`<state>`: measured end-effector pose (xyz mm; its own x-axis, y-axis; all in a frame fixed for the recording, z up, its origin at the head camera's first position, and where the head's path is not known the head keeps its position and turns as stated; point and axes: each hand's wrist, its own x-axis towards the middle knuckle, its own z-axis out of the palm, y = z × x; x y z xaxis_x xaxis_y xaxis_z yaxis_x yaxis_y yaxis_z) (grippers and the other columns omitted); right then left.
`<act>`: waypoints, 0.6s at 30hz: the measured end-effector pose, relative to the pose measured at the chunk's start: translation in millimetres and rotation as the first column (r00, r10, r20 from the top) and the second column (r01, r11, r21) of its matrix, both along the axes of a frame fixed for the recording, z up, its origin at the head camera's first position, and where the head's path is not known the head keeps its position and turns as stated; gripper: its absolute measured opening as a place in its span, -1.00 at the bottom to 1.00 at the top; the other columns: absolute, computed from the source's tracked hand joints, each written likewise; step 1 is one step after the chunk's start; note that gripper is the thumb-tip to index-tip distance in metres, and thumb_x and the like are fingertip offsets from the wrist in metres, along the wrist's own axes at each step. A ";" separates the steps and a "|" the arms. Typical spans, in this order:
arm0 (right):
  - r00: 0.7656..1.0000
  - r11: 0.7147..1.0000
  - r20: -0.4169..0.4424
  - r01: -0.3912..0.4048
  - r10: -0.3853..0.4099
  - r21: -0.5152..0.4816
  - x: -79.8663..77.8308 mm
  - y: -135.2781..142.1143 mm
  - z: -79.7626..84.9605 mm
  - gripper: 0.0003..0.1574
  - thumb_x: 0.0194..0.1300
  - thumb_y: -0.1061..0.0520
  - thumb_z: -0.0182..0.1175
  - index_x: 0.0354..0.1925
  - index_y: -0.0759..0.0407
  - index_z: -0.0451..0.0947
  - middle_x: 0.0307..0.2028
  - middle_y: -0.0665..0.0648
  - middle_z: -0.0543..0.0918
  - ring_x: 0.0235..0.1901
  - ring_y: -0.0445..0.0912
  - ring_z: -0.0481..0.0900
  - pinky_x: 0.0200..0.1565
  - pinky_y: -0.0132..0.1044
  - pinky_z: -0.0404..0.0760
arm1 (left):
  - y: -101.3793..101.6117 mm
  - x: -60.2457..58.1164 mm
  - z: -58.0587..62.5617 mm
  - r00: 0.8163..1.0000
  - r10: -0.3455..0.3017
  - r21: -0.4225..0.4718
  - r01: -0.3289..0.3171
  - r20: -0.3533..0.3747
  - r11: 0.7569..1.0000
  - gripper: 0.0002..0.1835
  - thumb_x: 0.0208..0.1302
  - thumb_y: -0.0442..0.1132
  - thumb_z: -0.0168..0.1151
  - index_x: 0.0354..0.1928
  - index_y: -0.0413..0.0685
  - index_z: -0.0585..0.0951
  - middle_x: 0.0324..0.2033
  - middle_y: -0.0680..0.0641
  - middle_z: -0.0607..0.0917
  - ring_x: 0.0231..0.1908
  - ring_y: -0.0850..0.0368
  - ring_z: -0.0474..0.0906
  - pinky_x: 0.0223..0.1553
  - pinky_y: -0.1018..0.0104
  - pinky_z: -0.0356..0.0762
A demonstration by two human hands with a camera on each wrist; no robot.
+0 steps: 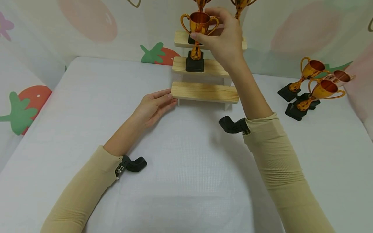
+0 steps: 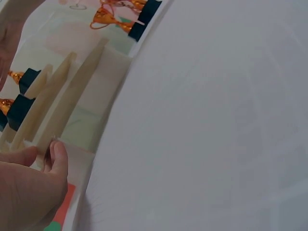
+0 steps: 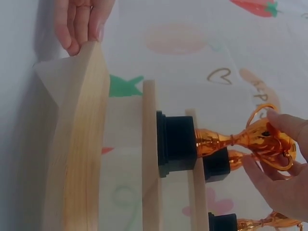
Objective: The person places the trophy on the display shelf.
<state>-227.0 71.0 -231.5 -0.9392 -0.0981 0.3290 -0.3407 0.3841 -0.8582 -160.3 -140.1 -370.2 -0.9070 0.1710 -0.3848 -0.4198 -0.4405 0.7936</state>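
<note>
While the left hand [image 1: 154,106] pinches the lowest wooden step [image 1: 205,91] by its end | right hand [image 1: 228,42] closed around a gold trophy [image 1: 196,50] at the cup, base on the middle step [image 1: 215,68] | two trophies [image 1: 240,5] behind, on the top step [image 1: 181,38]

Before me, a pale backdrop [image 1: 142,26] with red strawberries [image 1: 35,105] and faint pink ovals [image 1: 90,21] rises behind a white-covered table [image 1: 180,174].

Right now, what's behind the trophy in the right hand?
Behind it, another trophy stands on the top shelf. In the head view, the front trophy covers its middle.
</note>
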 end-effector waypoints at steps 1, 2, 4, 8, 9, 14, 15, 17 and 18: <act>1.000 1.000 0.008 -0.002 0.002 -0.001 0.6 0.9 0.0 -0.22 0.34 0.16 0.49 0.44 0.21 0.46 0.23 0.20 0.59 -0.07 -0.14 0.60 0.05 -0.42 0.69 | -0.1 0.0 -0.1 1.000 -0.001 0.000 0.001 0.002 1.000 -0.45 0.63 -0.44 0.00 0.58 -0.35 0.26 0.21 -0.16 0.53 0.10 0.09 0.59 0.28 0.39 0.63; 1.000 1.000 0.016 -0.002 0.002 0.000 1.3 2.0 0.0 -0.20 0.33 0.15 0.50 0.45 0.20 0.45 0.24 0.20 0.58 -0.06 -0.13 0.62 0.06 -0.42 0.70 | -0.1 -0.1 -0.2 1.000 0.000 0.001 0.000 0.003 1.000 -0.45 0.64 -0.44 -0.01 0.58 -0.35 0.26 0.22 -0.16 0.53 0.10 0.09 0.59 0.28 0.39 0.63; 1.000 1.000 0.023 -0.002 0.002 -0.006 2.9 4.8 -0.6 -0.19 0.33 0.15 0.50 0.46 0.19 0.44 0.24 0.20 0.56 -0.04 -0.10 0.64 0.07 -0.40 0.72 | -0.2 0.0 -0.2 1.000 -0.001 0.000 0.001 0.003 1.000 -0.45 0.64 -0.44 -0.01 0.58 -0.35 0.26 0.22 -0.16 0.53 0.09 0.09 0.59 0.28 0.39 0.63; 1.000 1.000 0.022 -0.005 0.006 -0.028 7.6 13.0 -2.1 -0.20 0.33 0.18 0.49 0.46 0.19 0.45 0.19 0.17 0.55 -0.02 -0.06 0.66 0.11 -0.37 0.74 | -0.3 0.1 -0.3 1.000 -0.003 0.000 0.003 0.004 1.000 -0.45 0.64 -0.44 -0.01 0.58 -0.35 0.26 0.21 -0.15 0.54 0.09 0.09 0.59 0.27 0.39 0.64; 1.000 0.999 0.019 -0.008 0.008 -0.036 8.9 15.5 -2.8 -0.21 0.33 0.19 0.49 0.45 0.19 0.45 0.17 0.17 0.55 -0.03 -0.05 0.66 0.11 -0.36 0.74 | -0.4 0.2 -0.3 1.000 -0.004 -0.001 0.004 0.003 1.000 -0.45 0.64 -0.44 -0.01 0.58 -0.35 0.26 0.21 -0.15 0.53 0.09 0.09 0.59 0.27 0.39 0.64; 1.000 1.000 0.026 0.000 0.000 -0.020 16.8 27.9 -5.8 -0.22 0.33 0.19 0.49 0.45 0.13 0.47 0.17 0.16 0.57 0.01 -0.01 0.66 0.16 -0.33 0.72 | -2.1 0.0 -0.3 1.000 -0.005 -0.006 0.005 0.005 1.000 -0.44 0.64 -0.44 -0.02 0.59 -0.34 0.24 0.21 -0.16 0.53 0.09 0.10 0.58 0.29 0.39 0.62; 1.000 1.000 0.026 0.002 -0.001 -0.012 18.5 30.3 -6.2 -0.23 0.34 0.19 0.49 0.45 0.13 0.47 0.17 0.17 0.56 0.02 -0.02 0.67 0.16 -0.33 0.72 | -2.4 0.0 -0.3 1.000 -0.005 -0.008 0.005 0.005 1.000 -0.44 0.64 -0.43 -0.02 0.59 -0.35 0.24 0.20 -0.15 0.54 0.09 0.10 0.58 0.30 0.39 0.61; 1.000 1.000 0.031 0.003 -0.003 -0.011 22.0 35.4 -6.9 -0.23 0.34 0.19 0.48 0.45 0.13 0.48 0.17 0.16 0.55 0.02 -0.02 0.66 0.18 -0.32 0.72 | -2.8 -0.1 -0.4 1.000 -0.004 -0.011 0.004 0.005 1.000 -0.45 0.65 -0.43 -0.02 0.59 -0.35 0.24 0.17 -0.14 0.55 0.08 0.10 0.59 0.30 0.39 0.61; 1.000 1.000 0.031 0.005 -0.005 -0.006 24.0 38.2 -7.3 -0.24 0.35 0.19 0.48 0.45 0.12 0.48 0.16 0.14 0.55 0.02 -0.03 0.66 0.18 -0.32 0.72 | -2.9 -0.1 -0.6 1.000 -0.004 -0.015 0.004 0.004 1.000 -0.45 0.65 -0.43 -0.02 0.58 -0.35 0.24 0.15 -0.14 0.55 0.07 0.11 0.59 0.29 0.39 0.62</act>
<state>-202.9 109.2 -238.9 -0.9495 -0.0913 0.3002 -0.3119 0.3800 -0.8708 -160.4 -143.0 -370.8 -0.9048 0.1684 -0.3912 -0.4246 -0.4272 0.7982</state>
